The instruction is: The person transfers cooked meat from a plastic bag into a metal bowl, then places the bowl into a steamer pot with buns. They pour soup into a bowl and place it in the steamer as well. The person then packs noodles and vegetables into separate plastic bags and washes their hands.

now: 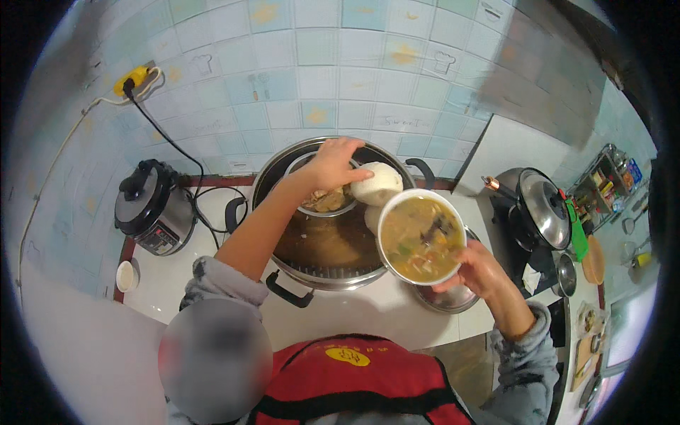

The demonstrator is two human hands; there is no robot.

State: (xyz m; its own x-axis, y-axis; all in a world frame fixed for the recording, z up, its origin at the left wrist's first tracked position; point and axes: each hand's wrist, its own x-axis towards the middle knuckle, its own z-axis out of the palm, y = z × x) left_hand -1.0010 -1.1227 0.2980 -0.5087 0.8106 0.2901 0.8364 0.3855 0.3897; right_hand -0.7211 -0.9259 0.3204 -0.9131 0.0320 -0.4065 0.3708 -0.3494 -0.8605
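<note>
- Right grip [478, 269] is closed on the right side of the soup bowl [423, 192], above the right edge of the pot [340, 284].
- Left grip [330, 166] is spread wide over the dish [331, 213] inside the pot; contact is unclear.
- The bun [380, 185], round without a long axis, sits just right of the left grip, the nearer one.

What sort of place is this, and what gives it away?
A kitchen, probably a home one: wide metal pot and electric cooker on the counter, plus a lidded wok at the right.
</note>
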